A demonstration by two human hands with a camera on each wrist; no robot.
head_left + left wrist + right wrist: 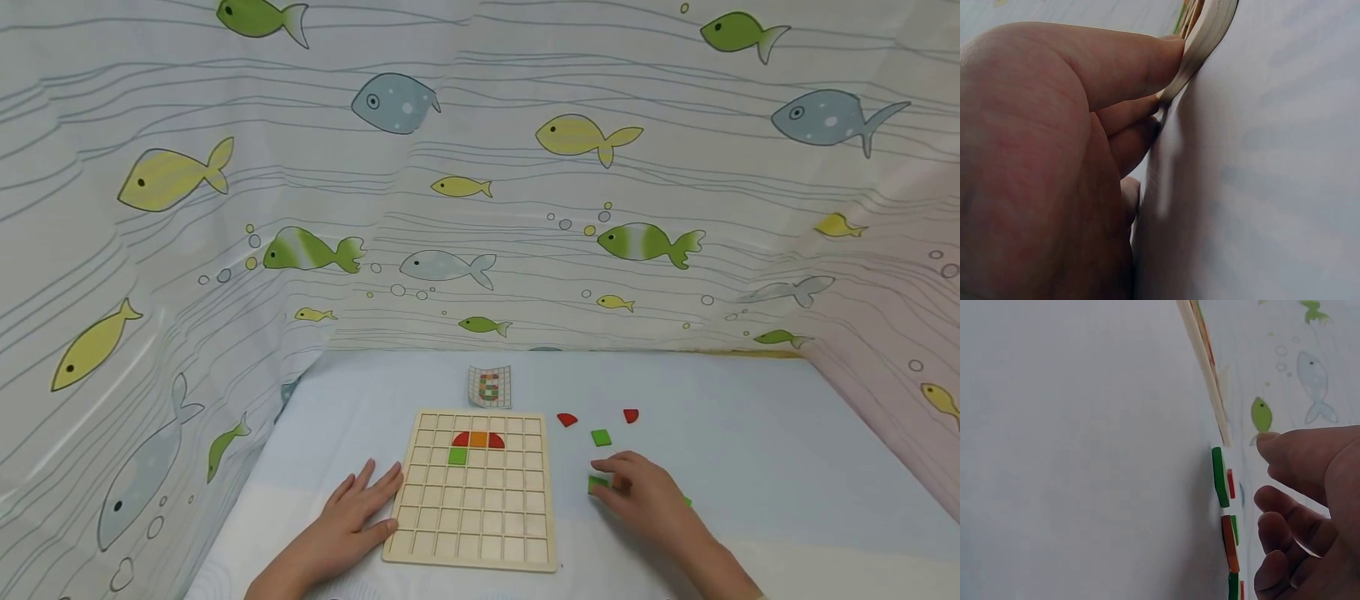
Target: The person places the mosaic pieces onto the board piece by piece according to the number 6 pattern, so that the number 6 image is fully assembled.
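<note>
The left hand [347,518] rests beside the wooden grid board [468,563], its spread fingertips and thumb touching the left edge. In the left wrist view the thumb [1129,65] lies against the board's rim [1213,37]. Two red quarter-round pieces [461,439] flank an orange square [478,439] on the grid, with a green square [457,456] under the left one. Right of the board, the right hand [652,500] hovers over a green square [597,485], thumb and fingers apart. The right wrist view shows those fingers [1272,500] clear of the green piece [1220,478].
A small patterned card [489,387] lies behind the board. Two loose red pieces [567,419] and a green square [601,437] lie at the right. Another green piece [687,501] is partly hidden by the right hand. An orange piece [1230,544] shows in the right wrist view.
</note>
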